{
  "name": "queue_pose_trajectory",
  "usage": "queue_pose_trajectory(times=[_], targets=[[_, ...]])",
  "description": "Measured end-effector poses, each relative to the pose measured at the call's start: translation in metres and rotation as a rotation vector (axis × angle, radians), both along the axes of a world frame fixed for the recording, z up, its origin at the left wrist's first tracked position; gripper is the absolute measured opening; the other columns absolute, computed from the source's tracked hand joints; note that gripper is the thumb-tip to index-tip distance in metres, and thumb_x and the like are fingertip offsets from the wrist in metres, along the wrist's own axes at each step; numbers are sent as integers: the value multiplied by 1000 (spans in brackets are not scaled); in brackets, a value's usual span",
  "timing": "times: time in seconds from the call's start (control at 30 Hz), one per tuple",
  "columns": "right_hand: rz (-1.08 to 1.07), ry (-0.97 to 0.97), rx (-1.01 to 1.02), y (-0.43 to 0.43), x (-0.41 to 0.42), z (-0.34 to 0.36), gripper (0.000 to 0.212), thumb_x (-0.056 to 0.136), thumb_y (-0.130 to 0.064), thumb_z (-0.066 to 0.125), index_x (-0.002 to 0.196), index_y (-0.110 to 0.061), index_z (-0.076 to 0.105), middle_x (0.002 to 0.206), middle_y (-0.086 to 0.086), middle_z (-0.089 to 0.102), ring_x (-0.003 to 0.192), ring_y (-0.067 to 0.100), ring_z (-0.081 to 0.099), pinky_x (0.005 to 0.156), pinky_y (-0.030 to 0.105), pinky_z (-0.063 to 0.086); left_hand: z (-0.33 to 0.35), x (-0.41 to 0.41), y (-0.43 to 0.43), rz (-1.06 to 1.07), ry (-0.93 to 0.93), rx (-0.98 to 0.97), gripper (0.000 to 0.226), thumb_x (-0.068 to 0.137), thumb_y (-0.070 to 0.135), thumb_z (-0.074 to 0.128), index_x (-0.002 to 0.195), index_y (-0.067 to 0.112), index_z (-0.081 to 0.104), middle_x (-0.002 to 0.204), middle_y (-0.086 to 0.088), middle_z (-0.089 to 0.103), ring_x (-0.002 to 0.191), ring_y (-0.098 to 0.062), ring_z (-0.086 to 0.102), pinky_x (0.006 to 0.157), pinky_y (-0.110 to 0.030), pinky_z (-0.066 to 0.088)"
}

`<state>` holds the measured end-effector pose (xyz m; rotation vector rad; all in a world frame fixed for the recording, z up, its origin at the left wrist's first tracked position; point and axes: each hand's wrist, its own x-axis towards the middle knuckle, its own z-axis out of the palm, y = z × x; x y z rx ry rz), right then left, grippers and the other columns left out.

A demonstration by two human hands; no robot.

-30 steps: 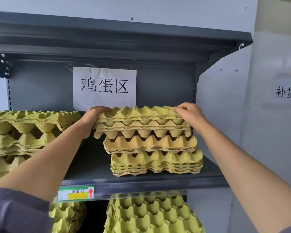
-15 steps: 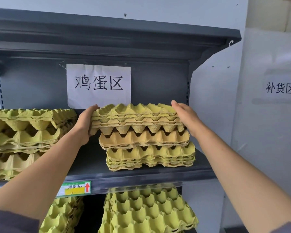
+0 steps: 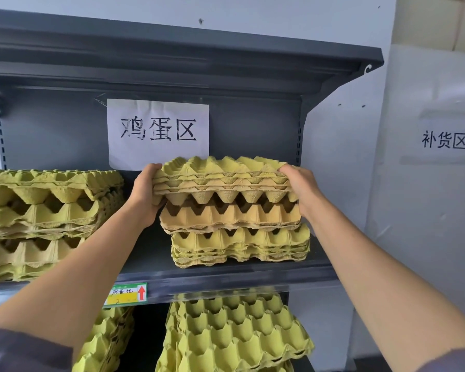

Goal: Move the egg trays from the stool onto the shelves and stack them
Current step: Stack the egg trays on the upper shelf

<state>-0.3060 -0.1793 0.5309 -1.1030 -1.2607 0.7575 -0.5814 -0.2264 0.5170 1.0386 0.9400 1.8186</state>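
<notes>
A small bundle of yellow-green pulp egg trays [image 3: 223,178] sits on top of a stack of egg trays [image 3: 239,237] on the grey shelf [image 3: 226,275]. My left hand [image 3: 144,194] grips the bundle's left edge, fingers curled over the top. My right hand [image 3: 300,189] grips its right edge the same way. The bundle rests slightly left of the trays below it. The stool is out of view.
Another stack of egg trays [image 3: 46,221] fills the shelf's left side. More egg trays [image 3: 234,336] lie on the shelf below. A paper sign [image 3: 157,132] hangs on the back panel; the upper shelf [image 3: 172,55] overhangs. A white wall [image 3: 427,183] stands right.
The bundle has settled lower onto the stack and both hands have shifted from its top corners to gripping its side edges. The camera has drifted slightly.
</notes>
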Motion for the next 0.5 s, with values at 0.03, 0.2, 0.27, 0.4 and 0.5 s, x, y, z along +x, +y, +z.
queue_pose_trajectory(times=[0.03, 0.2, 0.27, 0.4, 0.5], targets=[[-2, 18, 28, -1, 3, 2, 25, 67, -38, 60, 83, -21, 52, 83, 7, 54, 82, 25, 55, 77, 35, 47, 1, 2, 0, -4, 20, 13, 27, 93, 30, 44, 71, 16, 53, 48, 4, 63, 42, -7, 57, 57, -22, 45], [-41, 54, 120, -5, 14, 13, 13, 84, -27, 58, 87, -17, 50, 88, 6, 53, 82, 19, 49, 66, 29, 38, 8, 24, -3, 7, 137, 40, 36, 97, 24, 37, 63, 16, 44, 34, 9, 50, 25, -2, 42, 31, -8, 31], [-40, 43, 122, -2, 17, 11, 12, 86, -25, 57, 87, -14, 53, 91, 6, 55, 85, 19, 50, 64, 28, 38, 7, 22, 1, 23, 168, 17, 35, 97, 25, 37, 64, 16, 45, 38, 7, 53, 25, -1, 42, 30, -8, 30], [-40, 3, 80, 9, 16, -6, 34, 88, -25, 56, 109, 1, 55, 96, 7, 55, 89, 18, 50, 72, 31, 42, 3, 11, 8, 75, 306, -33, 33, 96, 32, 36, 69, 19, 51, 51, 6, 58, 39, -5, 50, 45, -19, 35], [-58, -4, 75, 14, 16, -14, 42, 85, -29, 57, 112, 3, 53, 95, 6, 54, 89, 20, 50, 87, 41, 47, 1, 12, 8, 83, 367, -46, 34, 96, 34, 33, 70, 21, 51, 52, 8, 56, 45, -5, 49, 47, -21, 35]])
